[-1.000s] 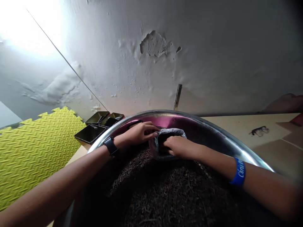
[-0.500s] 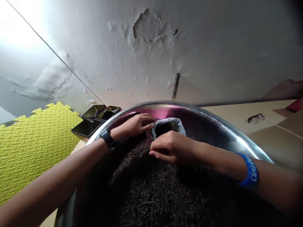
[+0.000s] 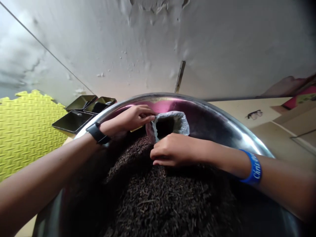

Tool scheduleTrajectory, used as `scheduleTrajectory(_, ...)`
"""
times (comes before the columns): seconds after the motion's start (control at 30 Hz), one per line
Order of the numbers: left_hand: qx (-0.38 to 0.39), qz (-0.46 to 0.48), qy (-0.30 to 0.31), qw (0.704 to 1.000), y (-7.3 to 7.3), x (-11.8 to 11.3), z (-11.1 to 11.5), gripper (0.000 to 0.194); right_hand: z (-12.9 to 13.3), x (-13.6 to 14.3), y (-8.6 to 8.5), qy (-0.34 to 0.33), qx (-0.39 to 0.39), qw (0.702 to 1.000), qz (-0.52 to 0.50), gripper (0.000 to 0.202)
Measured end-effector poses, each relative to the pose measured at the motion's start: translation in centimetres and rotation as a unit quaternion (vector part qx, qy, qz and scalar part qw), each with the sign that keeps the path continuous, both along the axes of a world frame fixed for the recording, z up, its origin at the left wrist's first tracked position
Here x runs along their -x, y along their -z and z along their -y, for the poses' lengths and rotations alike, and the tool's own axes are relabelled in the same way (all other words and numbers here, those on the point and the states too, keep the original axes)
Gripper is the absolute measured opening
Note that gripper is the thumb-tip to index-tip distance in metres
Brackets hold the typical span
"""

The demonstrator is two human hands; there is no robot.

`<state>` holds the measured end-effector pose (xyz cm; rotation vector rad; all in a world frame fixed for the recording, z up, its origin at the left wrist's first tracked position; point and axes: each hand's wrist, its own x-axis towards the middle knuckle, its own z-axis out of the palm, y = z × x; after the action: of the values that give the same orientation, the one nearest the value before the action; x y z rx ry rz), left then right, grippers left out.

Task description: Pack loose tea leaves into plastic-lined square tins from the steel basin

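Plastic-lined container [image 3: 184,123] in a metal basin [image 3: 237,126] of dark leaves [image 3: 158,200] — left hand [image 3: 138,118] pinching its rim, right [image 3: 172,149] loosely curled.

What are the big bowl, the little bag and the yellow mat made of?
Bowl: polished metal, likely steel, given its bright reflections.
Bag: probably thin plastic, since its pale, translucent edge crinkles.
Mat: matte foam, perhaps; it has a ridged texture and jigsaw edges.

Glossy, smooth metal basin rim [image 3: 237,123]; crinkled, shiny plastic-looking bag [image 3: 182,122]; matt, rough dark leaves [image 3: 158,200].
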<state>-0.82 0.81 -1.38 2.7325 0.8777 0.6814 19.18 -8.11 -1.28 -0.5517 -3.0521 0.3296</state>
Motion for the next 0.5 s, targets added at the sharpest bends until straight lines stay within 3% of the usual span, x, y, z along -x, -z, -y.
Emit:
scheduleTrajectory(0.3, 0.01, -0.001, 0.011, 1.0, -0.1, 0.2, 0.0, 0.032, 2.8, 1.2, -0.1, -0.088, 0.097, 0.991, -0.018, 0.014)
scheduleTrajectory(0.5, 0.014, 0.004, 0.027, 1.0, 0.2, 0.2, -0.5, 0.03, 4.3, 2.0, 0.9, -0.103, 0.059, 0.993, -0.005, 0.021)
